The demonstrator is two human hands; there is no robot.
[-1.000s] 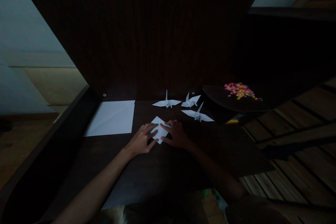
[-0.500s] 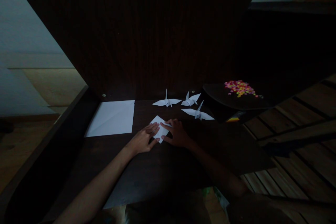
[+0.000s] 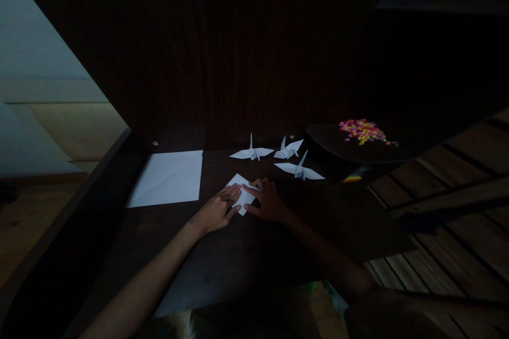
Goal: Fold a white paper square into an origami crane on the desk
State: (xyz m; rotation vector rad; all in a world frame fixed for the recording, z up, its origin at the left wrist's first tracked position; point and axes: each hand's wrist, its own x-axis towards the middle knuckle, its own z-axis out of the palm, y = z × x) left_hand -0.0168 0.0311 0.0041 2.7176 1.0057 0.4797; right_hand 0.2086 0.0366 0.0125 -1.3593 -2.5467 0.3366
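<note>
A small folded white paper square (image 3: pixel 247 202) lies on the dark desk, one corner pointing toward me. My left hand (image 3: pixel 218 208) rests flat on its left side, fingers stretched across the paper and thumb near the lower corner. From the other side my right hand (image 3: pixel 269 201) presses on it, thumb and index finger spread apart, the other fingers bent. Parts of the square are hidden under both hands. Just behind stand three folded paper cranes: a left crane (image 3: pixel 252 153), a back right crane (image 3: pixel 289 149) and a front right crane (image 3: pixel 299 171).
A larger white paper sheet (image 3: pixel 169 179) lies at the left of the desk (image 3: pixel 222 254). On a raised dark shelf (image 3: pixel 338 148) at the right sits a heap of small colourful pieces (image 3: pixel 363 131). A dark panel (image 3: pixel 238 53) rises behind, and a side board (image 3: pixel 79 212) bounds the left.
Both hands stay on the folded paper with hardly any movement. The whole view has shifted very slightly; the cranes and the sheet keep their places.
</note>
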